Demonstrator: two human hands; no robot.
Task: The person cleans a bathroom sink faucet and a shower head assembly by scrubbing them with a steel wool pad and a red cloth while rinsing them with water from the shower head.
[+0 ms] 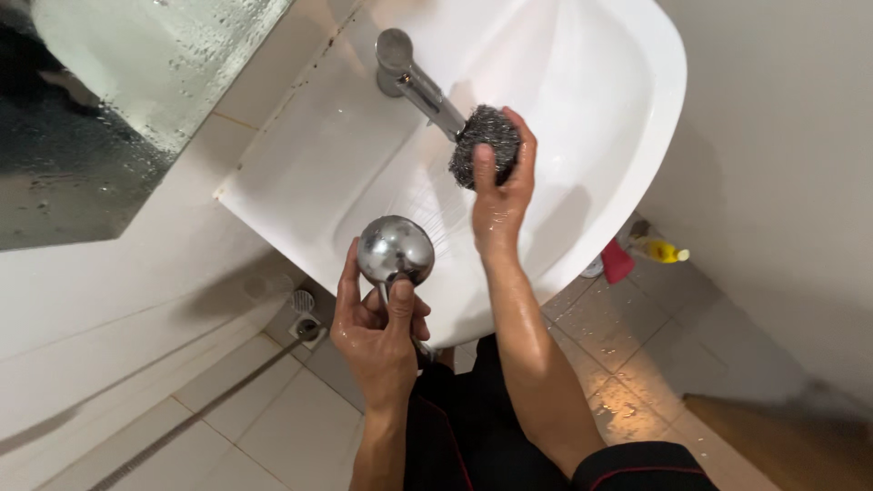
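My left hand [377, 332] grips a chrome shower head [395, 249] by its handle, the round back facing me, with water spraying from it into the white sink [600, 109]. My right hand [500, 195] holds a grey steel-wool scrubber [485, 144] pressed against the spout end of the chrome tap [414, 77] over the basin. Both hands and the right forearm are wet.
A wet mirror [109, 100] hangs on the white tiled wall at the left. A floor drain [307, 325] sits below the sink. A yellow bottle [662, 250] and a red container [617, 262] stand on the wet floor tiles at the right.
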